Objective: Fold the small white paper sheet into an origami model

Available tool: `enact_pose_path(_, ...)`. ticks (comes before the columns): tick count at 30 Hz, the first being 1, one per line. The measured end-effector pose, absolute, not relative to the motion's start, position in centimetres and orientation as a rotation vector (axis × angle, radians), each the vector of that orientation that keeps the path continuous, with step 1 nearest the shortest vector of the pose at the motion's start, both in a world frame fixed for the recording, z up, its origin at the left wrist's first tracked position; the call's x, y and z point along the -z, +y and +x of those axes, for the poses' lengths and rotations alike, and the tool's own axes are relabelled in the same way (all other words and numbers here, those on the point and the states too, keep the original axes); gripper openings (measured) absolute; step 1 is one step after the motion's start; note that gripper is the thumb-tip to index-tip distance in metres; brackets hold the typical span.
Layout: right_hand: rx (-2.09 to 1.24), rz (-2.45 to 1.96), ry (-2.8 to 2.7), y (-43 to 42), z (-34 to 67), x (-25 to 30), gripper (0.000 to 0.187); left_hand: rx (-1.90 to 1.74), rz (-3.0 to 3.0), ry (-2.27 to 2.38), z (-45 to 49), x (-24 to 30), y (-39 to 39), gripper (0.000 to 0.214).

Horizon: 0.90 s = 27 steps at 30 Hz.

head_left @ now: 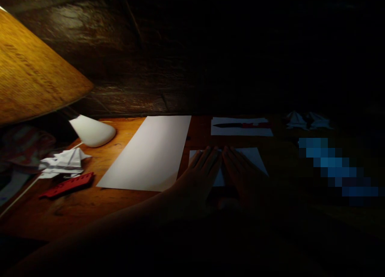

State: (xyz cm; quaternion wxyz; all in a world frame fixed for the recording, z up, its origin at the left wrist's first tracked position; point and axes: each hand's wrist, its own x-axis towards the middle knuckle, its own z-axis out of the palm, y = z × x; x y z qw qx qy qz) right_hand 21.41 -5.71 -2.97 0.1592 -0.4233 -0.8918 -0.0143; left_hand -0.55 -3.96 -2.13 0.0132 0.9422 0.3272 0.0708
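My left hand (200,174) and my right hand (240,174) lie flat side by side, fingers stretched out, pressing on a small white sheet of paper (255,156) on the wooden table (126,205). Both palms cover the paper's middle; its far corners show beyond the fingertips. A larger white sheet (150,152) lies just left of my left hand. Beyond my fingers another white sheet (240,130) carries a knife with a red handle (243,125).
A lampshade (33,72) hangs at the upper left above a white lamp base (93,130). Folded paper shapes (64,160) and a red flat object (67,185) lie at the left. More folded paper (306,120) sits far right. The right side is very dark.
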Motion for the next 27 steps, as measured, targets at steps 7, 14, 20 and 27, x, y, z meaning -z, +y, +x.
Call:
enact_pose_path(7,0.113,-1.370,-2.478,-5.7,22.0,3.7,0.111,-0.222,2.920,1.042,-0.5,1.9,-4.3,0.110)
enact_pose_path(14,0.095,-1.383,-2.461,-6.0,21.9,1.5,0.109,-0.229,2.801,1.052,-0.2,-0.6,-4.5,0.098)
enact_pose_path(20,-0.090,-1.264,-2.495,-5.7,21.6,0.2,0.108,-0.336,2.803,0.913,0.0,-0.3,-3.7,0.100)
enact_pose_path(27,-0.138,-1.236,-2.491,-5.7,21.4,-0.1,0.102,-0.348,2.787,0.925,0.0,0.0,-3.6,0.097)
